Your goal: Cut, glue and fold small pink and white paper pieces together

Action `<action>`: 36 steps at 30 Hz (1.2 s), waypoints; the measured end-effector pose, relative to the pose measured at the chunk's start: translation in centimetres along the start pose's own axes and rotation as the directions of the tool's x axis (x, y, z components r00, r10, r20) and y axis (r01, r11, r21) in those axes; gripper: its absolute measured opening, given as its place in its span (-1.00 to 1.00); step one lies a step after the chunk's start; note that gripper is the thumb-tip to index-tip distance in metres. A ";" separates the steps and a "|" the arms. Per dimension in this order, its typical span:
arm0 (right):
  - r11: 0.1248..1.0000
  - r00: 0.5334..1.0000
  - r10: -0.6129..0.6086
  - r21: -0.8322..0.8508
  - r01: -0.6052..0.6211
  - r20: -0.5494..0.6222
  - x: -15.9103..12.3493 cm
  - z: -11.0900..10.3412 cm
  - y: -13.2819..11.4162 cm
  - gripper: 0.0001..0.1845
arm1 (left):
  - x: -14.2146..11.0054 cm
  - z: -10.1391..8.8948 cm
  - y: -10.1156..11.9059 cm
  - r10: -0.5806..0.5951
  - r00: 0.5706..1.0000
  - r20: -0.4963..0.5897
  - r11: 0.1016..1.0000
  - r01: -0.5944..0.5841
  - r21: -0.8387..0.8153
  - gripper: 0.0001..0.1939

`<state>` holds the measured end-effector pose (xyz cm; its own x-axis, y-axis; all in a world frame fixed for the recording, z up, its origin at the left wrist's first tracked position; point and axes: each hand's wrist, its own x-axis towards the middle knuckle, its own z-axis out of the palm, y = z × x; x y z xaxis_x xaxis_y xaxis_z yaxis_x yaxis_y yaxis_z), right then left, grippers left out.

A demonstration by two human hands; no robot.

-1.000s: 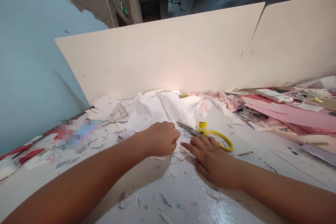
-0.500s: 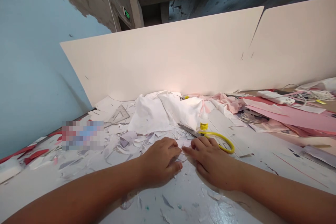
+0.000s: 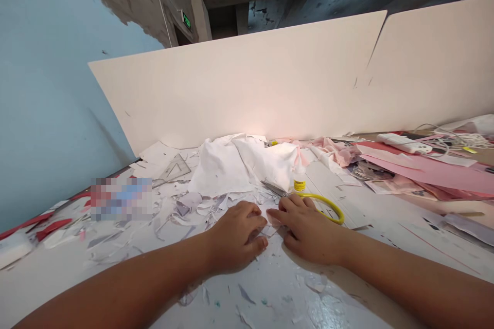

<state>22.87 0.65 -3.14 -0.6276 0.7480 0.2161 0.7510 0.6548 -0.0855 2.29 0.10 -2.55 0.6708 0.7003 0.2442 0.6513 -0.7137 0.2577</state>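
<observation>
My left hand (image 3: 237,239) rests low over the white tabletop, fingers bent, with a gap between thumb and forefinger. Facing it, my right hand (image 3: 309,231) has its fingers spread and its fingertips down near a pale paper piece (image 3: 272,221) between the hands. Whether either hand touches that piece I cannot tell. Just beyond the right hand lie scissors (image 3: 326,204) with yellow handles, partly hidden by the fingers, blades pointing away to the left. Behind them stands a small white bottle with a yellow label (image 3: 299,183).
Crumpled white cloth or paper (image 3: 239,164) lies ahead, against a white partition (image 3: 247,87). Paper scraps (image 3: 189,205) and a clear set square (image 3: 175,168) are on the left. Pink sheets (image 3: 432,172) and a white power strip (image 3: 405,143) with cords lie at the right.
My right hand has shifted slightly to the left and away from me, covering more of the scissors' middle. The left hand has hardly moved.
</observation>
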 end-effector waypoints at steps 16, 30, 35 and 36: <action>1.000 1.000 0.009 -0.012 -0.010 -0.030 -0.2 0.3 -0.3 -0.50 | 0.1 0.6 -1.1 -0.157 0.980 -0.120 0.984 0.165 0.064 -0.78; 1.000 0.999 0.002 -0.004 -0.002 -0.043 -0.4 0.3 -0.3 -0.58 | -0.1 0.6 -1.1 -0.221 0.967 -0.124 0.975 0.224 0.010 -0.78; 1.000 0.999 -0.002 0.001 0.002 -0.050 -0.3 0.2 -0.4 -0.54 | -0.3 0.7 -0.9 -0.122 0.979 -0.162 0.987 0.138 0.086 -0.83; 1.000 0.999 0.000 0.004 0.000 -0.051 -0.3 0.2 -0.3 -0.53 | -0.4 0.7 -0.9 -0.118 0.979 -0.166 0.987 0.134 0.089 -0.83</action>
<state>22.77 0.22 -3.38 -0.6164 0.7412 0.2659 0.7499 0.6555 -0.0892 1.70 0.46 -3.52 0.5212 0.7719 0.3641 0.7641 -0.6120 0.2038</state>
